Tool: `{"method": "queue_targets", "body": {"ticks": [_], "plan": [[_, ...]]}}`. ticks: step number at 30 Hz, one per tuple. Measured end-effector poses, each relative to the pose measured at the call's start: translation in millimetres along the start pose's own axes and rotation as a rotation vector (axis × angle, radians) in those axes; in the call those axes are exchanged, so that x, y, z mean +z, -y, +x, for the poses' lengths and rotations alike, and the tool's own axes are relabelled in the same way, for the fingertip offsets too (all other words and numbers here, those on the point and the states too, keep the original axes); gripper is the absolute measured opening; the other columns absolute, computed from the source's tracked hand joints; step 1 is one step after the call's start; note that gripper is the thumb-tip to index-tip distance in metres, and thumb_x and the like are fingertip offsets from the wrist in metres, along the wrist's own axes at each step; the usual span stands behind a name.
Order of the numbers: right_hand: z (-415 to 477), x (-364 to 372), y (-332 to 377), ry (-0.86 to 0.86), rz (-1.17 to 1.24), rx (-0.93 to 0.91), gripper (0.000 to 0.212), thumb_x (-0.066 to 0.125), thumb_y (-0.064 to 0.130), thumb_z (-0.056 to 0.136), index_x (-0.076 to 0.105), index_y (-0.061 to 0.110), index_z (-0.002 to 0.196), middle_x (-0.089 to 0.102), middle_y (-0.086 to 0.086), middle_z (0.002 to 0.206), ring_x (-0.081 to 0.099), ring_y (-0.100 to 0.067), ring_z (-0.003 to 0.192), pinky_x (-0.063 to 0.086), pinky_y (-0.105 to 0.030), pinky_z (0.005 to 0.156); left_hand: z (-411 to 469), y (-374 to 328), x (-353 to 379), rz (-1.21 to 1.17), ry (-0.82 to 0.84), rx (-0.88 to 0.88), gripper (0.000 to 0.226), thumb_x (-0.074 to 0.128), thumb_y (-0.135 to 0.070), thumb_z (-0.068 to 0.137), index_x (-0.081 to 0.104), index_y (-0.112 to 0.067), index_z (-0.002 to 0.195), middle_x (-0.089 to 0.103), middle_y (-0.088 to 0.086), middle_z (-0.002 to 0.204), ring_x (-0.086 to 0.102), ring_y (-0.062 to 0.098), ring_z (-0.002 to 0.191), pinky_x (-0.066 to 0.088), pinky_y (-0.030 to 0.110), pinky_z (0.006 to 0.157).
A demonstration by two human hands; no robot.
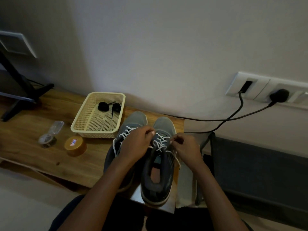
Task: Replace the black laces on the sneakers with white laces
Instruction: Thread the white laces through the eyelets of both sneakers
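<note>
View: head camera, looking down at the work.
Setting: wooden counter (33, 155) against a pale wall.
Task things: right-side grey-blue fabric sneaker (160, 180) and left-side grey-blue fabric sneaker (136, 119) stand side by side, touching or nearly so. Toes point to the wall and heels to the person.
White lacing: thin white cord lace (160, 144) crosses the right-side sneaker's eyelets. The left-side sneaker carries its own white lace (126, 132), ends loose.
Black laces: two coiled black laces (103, 106) lie in the cream plastic mesh basket (83, 129), well apart from both hands.
Left hand (135, 144): fingers curled, pinching white cord at the upper lacing of the right-side sneaker.
Right hand (185, 147): fingers curled, pinching cord on the opposite flank.
Governing relation: the sneaker's long axis runs away from the person and passes between the two hands. Each hand sits at one eyelet row, about equally near.
Judgement: swap appears late-stage. Remaining work looks like tensioning or tying.
Also present: orange-lidded round jar (75, 145) beside the basket.
</note>
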State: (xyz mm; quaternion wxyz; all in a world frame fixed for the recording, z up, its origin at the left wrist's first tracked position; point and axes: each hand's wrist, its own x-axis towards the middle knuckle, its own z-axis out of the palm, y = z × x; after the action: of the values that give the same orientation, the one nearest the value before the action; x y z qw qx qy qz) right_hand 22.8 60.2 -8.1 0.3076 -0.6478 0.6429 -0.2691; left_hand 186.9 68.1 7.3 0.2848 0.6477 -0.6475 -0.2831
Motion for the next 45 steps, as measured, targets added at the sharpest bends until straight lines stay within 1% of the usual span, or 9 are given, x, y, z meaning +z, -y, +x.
{"method": "queue_targets", "body": {"ticks": [4,8,11,17,22,28,32,36,45], "plan": [[22,-15,5,0.210,-0.053,-0.124,0.007,0.067,0.009,0.083,0.072,0.014,0.084,0.067,0.002,0.083,0.059,-0.010,0.077,0.049,-0.032,0.077,22,0,-7,0.098,0.296,0.102,0.018,0.061,-0.016,0.091,0.072,-0.017,0.104,0.069,-0.001,0.099,0.063,0.011,0.087,0.052,0.032,0.084],[30,-13,6,0.352,-0.100,-0.207,0.012,0.070,0.008,0.081,0.074,0.009,0.092,0.067,0.002,0.083,0.058,-0.004,0.072,0.047,-0.015,0.066,32,3,-6,0.108,0.397,0.150,0.018,0.066,-0.011,0.087,0.073,-0.016,0.103,0.062,-0.008,0.086,0.055,-0.004,0.072,0.045,0.012,0.069],[28,-9,4,0.314,-0.108,-0.227,0.009,0.069,0.010,0.083,0.074,0.009,0.090,0.060,0.010,0.076,0.053,0.004,0.066,0.041,-0.005,0.058,35,7,-4,0.088,0.403,0.141,0.012,0.068,-0.011,0.085,0.072,-0.017,0.095,0.066,-0.004,0.090,0.061,0.006,0.079,0.052,0.024,0.077],[23,4,2,0.350,-0.172,-0.235,0.010,0.049,0.013,0.094,0.055,0.013,0.087,0.055,-0.005,0.085,0.049,-0.016,0.078,0.038,-0.031,0.070,33,5,6,0.264,0.435,0.153,0.009,0.050,-0.014,0.095,0.051,-0.019,0.088,0.051,-0.001,0.096,0.052,0.017,0.093,0.041,0.029,0.080],[20,6,-5,0.320,-0.178,-0.157,0.029,0.043,0.012,0.094,0.038,0.030,0.071,0.049,0.006,0.077,0.048,-0.021,0.086,0.036,-0.044,0.088,32,7,6,0.249,0.439,0.100,0.013,0.040,-0.009,0.097,0.045,-0.016,0.088,0.044,-0.006,0.083,0.045,0.016,0.084,0.031,0.026,0.069],[19,4,-12,0.295,-0.158,-0.084,0.027,0.044,0.013,0.093,0.042,0.029,0.072,0.054,0.005,0.082,0.050,-0.020,0.094,0.031,-0.042,0.093,34,10,6,0.224,0.445,0.063,0.012,0.042,-0.013,0.098,0.046,-0.019,0.088,0.051,-0.004,0.086,0.050,0.018,0.088,0.037,0.029,0.073],[23,-1,-12,0.196,0.013,-0.092,0.022,0.053,0.011,0.091,0.052,0.023,0.074,0.054,0.005,0.077,0.050,-0.009,0.074,0.039,-0.026,0.066,34,15,2,0.038,0.310,0.035,0.008,0.051,-0.018,0.096,0.057,-0.022,0.093,0.064,0.002,0.097,0.061,0.016,0.087,0.050,0.035,0.082],[28,0,-8,0.116,-0.098,-0.200,0.008,0.059,0.010,0.089,0.065,0.015,0.092,0.053,0.007,0.086,0.047,-0.006,0.076,0.033,-0.012,0.060,35,14,6,0.177,0.227,0.146,0.018,0.058,-0.018,0.092,0.068,-0.021,0.107,0.062,-0.003,0.106,0.055,0.010,0.088,0.047,0.031,0.084],[25,11,-10,0.135,-0.285,-0.278,0.015,0.049,0.014,0.093,0.044,0.020,0.080,0.046,0.003,0.083,0.041,-0.013,0.081,0.028,-0.024,0.060,31,11,12,0.306,0.208,0.202,0.008,0.051,-0.019,0.094,0.057,-0.021,0.098,0.048,-0.005,0.104,0.051,0.013,0.091,0.037,0.027,0.073]]}}
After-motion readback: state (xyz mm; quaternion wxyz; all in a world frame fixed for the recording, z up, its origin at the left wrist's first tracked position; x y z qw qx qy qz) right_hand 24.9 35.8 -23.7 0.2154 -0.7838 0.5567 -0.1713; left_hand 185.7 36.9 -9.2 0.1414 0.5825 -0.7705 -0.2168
